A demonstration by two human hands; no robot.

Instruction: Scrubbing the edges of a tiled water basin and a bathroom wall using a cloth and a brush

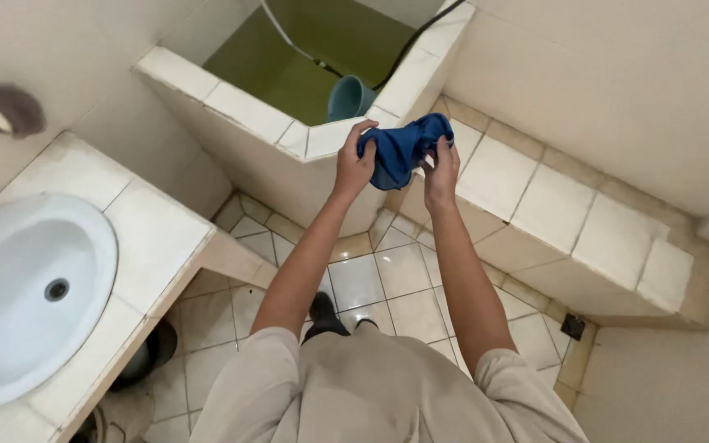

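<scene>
The cloth [402, 148] bunched between the left hand [354, 162] and the right hand [441, 171] is a plain deep blue with no pattern. The tiled tank [231, 98] has white tiles with dark grout lines and holds yellow-green water, in which a teal scoop [349, 97] sits. The basin [30, 291] is white, the floor tiles [387, 283] are glossy off-white in a grid, and the person's shirt [379, 385] is beige.

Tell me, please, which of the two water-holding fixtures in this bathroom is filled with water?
The tiled water tank beyond the hands holds greenish water, with a teal dipper in it. The white oval sink at lower left is dry, its drain bare.
</scene>
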